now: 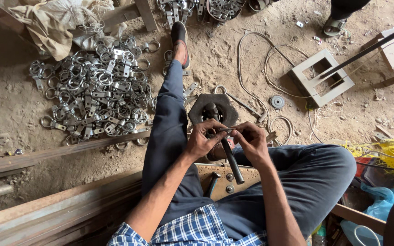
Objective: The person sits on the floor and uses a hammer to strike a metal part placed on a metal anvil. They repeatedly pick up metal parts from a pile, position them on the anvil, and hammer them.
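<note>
Left hand [200, 141]: curled, fingertips pinching one end of a small metal piece [224, 130] held over the lap.
Right hand [251, 142]: curled, thumb and fingers pinching the other end of the same piece.
Metal piece: thin, pale, short; it sits between both hands, just above a dark rod [231, 159] that slants down toward the knees.
Handling: the piece looks stiff and light, probably smooth and a little slippery; its ends seem the best places to grip. The rod looks heavy and rigid, best taken along its shaft.
Die block [213, 109]: dark, many-sided, on the floor just beyond the hands, between the legs.
Plate [226, 180]: rusty, with bolts, under the rod's lower end.
Ring pile [92, 91]: a heap of shiny ring fittings on the floor, left of the outstretched leg [169, 114].
Edges: steel bars [46, 155] lie close on the left; a bent knee [320, 173] and yellow cord [388, 152] crowd the right.
Open room: sandy floor [233, 68] ahead, crossed by loose wire [256, 73].
</note>
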